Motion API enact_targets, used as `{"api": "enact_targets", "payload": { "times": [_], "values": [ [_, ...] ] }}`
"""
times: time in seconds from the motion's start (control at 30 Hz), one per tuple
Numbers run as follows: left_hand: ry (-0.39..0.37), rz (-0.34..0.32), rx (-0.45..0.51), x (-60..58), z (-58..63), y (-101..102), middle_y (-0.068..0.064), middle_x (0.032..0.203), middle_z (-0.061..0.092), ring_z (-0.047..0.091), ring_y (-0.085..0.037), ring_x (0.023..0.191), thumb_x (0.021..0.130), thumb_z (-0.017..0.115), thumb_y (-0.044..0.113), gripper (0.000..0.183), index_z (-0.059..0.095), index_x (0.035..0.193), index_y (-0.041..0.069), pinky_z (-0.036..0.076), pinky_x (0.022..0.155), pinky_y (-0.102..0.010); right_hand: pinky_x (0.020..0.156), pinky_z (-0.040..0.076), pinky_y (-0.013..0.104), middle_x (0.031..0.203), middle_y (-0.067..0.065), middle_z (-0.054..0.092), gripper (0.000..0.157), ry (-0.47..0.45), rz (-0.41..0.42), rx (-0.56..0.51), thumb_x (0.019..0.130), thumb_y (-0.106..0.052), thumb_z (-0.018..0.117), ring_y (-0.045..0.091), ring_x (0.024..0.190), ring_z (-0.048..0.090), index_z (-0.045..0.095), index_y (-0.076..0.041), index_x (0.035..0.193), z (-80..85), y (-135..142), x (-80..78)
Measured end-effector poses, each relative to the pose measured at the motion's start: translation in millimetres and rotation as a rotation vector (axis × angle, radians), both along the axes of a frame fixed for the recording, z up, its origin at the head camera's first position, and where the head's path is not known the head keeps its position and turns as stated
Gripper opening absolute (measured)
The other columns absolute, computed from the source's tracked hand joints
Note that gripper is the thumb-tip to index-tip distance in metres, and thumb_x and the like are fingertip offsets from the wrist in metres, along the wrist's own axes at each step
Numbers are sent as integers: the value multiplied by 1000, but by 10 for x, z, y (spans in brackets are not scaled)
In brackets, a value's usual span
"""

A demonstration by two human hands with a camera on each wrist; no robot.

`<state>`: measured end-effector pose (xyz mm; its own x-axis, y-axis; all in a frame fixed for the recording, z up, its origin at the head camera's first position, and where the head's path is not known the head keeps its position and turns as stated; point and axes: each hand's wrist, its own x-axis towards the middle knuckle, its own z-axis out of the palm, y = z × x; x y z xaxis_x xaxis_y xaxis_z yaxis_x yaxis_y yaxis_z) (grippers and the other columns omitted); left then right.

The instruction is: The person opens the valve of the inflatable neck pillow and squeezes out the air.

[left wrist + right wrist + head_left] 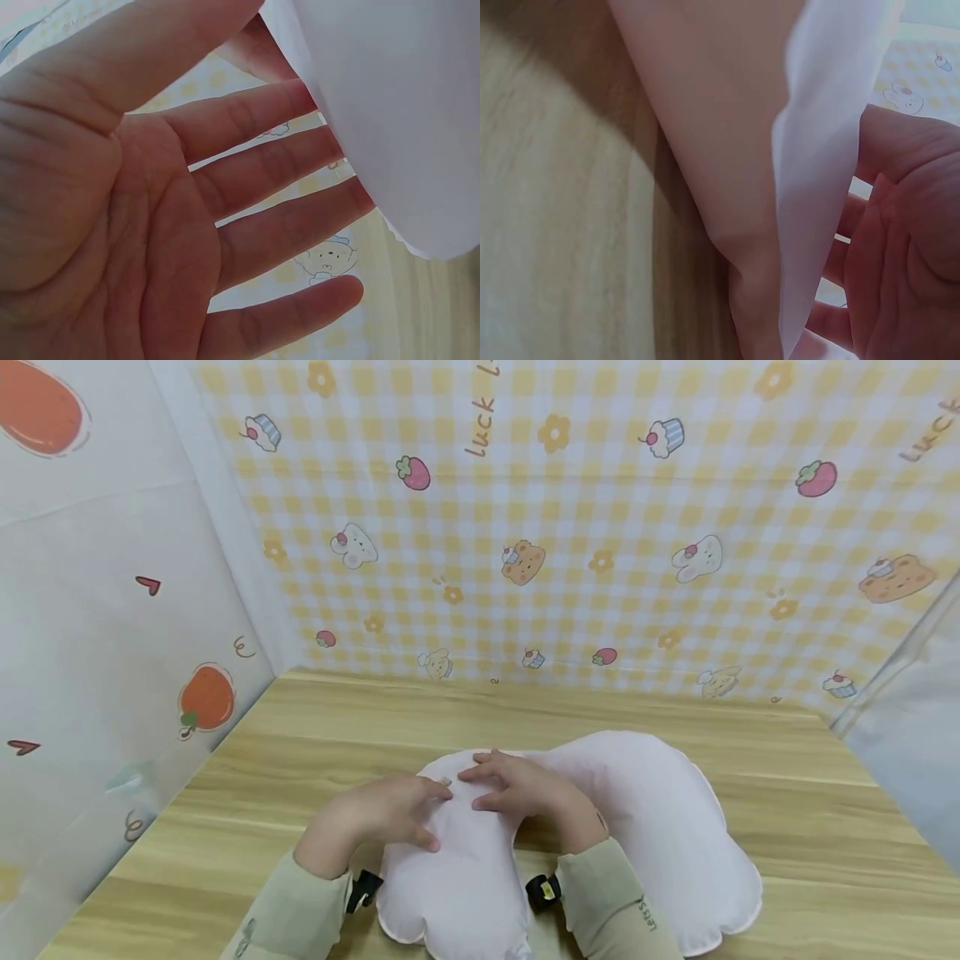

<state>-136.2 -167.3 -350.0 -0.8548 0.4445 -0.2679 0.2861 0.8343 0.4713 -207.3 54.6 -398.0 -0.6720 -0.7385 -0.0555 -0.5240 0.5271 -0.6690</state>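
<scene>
A pale pink U-shaped neck pillow, puffed up with a seam round its rim, lies on the wooden table with its opening toward me. Over its left arm, my left hand has thumb and fingers spread, the fingertips against the fabric. In the left wrist view the left fingers are nearly straight at the pillow's edge. A small clear bump, perhaps a valve, shows by the left index fingertip. My right hand rests spread on the same arm near the top curve. The pillow partly hides its fingers in the right wrist view.
The wooden table runs back to a yellow checked cloth with cartoon prints. A white printed sheet closes off the left side, and another pale sheet hangs at right. Both sleeves carry black wrist straps.
</scene>
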Motion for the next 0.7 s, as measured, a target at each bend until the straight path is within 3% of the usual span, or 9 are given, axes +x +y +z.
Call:
{"api": "enact_targets", "payload": {
  "times": [0.37,0.7],
  "values": [
    [8,-18,22,-24,-54,-20,-15,145,55,50,-36,135,80,83,24,59,61,131,3,40,112,-55,118,30,56,155,18,42,42,10,-4,40,93,-21,69,41,149,28,64,-11,133,-42,-25,-15],
    [-23,16,15,-41,-83,-11,-11,142,58,52,-32,134,79,83,22,57,63,130,5,40,112,-52,118,32,53,156,14,42,42,-28,-29,58,92,-21,70,35,149,32,65,-14,133,-64,-37,-26]
  ]
}}
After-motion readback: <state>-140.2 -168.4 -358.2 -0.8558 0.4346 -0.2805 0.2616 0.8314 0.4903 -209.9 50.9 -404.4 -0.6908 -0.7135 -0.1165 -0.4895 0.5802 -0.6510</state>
